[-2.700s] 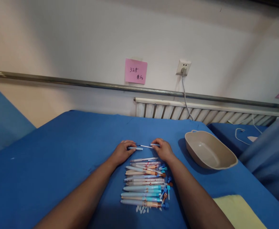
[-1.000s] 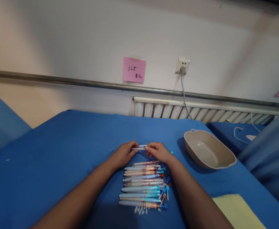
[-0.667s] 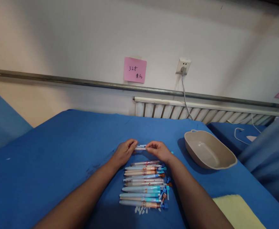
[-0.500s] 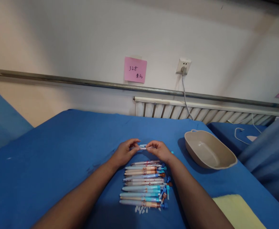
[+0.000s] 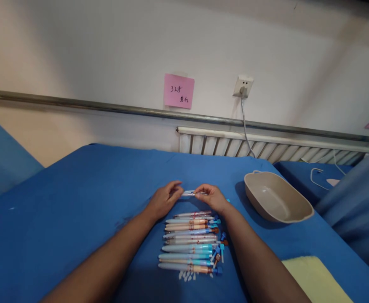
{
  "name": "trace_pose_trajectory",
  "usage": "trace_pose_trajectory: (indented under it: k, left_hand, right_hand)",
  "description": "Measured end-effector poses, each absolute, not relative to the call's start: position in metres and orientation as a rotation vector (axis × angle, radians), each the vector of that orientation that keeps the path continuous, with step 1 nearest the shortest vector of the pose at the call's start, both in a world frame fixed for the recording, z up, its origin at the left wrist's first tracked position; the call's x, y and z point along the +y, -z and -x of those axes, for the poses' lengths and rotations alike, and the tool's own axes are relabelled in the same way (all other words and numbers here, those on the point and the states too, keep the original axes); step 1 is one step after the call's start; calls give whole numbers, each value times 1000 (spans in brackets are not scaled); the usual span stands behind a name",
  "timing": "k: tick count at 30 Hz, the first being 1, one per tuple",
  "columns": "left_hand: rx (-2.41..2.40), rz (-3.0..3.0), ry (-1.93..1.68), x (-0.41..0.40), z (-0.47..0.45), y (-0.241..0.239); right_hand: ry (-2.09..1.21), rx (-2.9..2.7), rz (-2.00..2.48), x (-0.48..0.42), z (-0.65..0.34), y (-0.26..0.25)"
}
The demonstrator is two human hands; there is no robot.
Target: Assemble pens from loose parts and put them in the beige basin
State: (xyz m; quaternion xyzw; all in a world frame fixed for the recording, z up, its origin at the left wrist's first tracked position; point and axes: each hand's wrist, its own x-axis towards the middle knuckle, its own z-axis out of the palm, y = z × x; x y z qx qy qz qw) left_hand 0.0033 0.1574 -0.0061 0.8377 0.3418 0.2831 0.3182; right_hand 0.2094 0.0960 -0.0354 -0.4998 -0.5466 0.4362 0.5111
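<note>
A slim whitish pen (image 5: 188, 193), seen only in part, lies level between my two hands above the blue sheet. My right hand (image 5: 214, 198) pinches its right end between thumb and fingers. At the other end is my left hand (image 5: 164, 200), its thumb and fingers closed around the tip, which they mostly hide. Just below the hands, several pens (image 5: 187, 247) with pastel barrels lie side by side in a column. Small blue, teal and brown pen parts (image 5: 216, 254) are scattered by their right ends, and little white pieces (image 5: 187, 276) lie under the lowest pen.
To the right stands a beige plastic basin (image 5: 271, 198). A folded yellow cloth (image 5: 314, 277) lies at the lower right on the blue sheet (image 5: 77, 210). Behind are a radiator (image 5: 219, 143), a metal rail (image 5: 124, 108) and a wall socket (image 5: 244, 87) with a plugged cord.
My left fingers have drawn closer together and shifted slightly at the pen's left end. My right hand keeps its pinch almost unmoved. The column of pens is the same.
</note>
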Motion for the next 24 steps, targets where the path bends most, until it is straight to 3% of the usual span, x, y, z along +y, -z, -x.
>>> trace_pose_trajectory:
  k: [9,14,19,24]
  left_hand:
    - [991,-2199,-726,158,-2,2]
    - [813,-2311,-818,158,-2,1]
    - [996,-2212,-720,160,-1,5]
    - [811,-2239,-720,157,-3,6]
  right_hand:
    - [-1023,-1322,1246,97,-210,36]
    - [-1005,-1322,1252,96,-212,35]
    - [-1017,-1306,1214,95,-213,33]
    - [-1014,-1302,1228,96,-214,34]
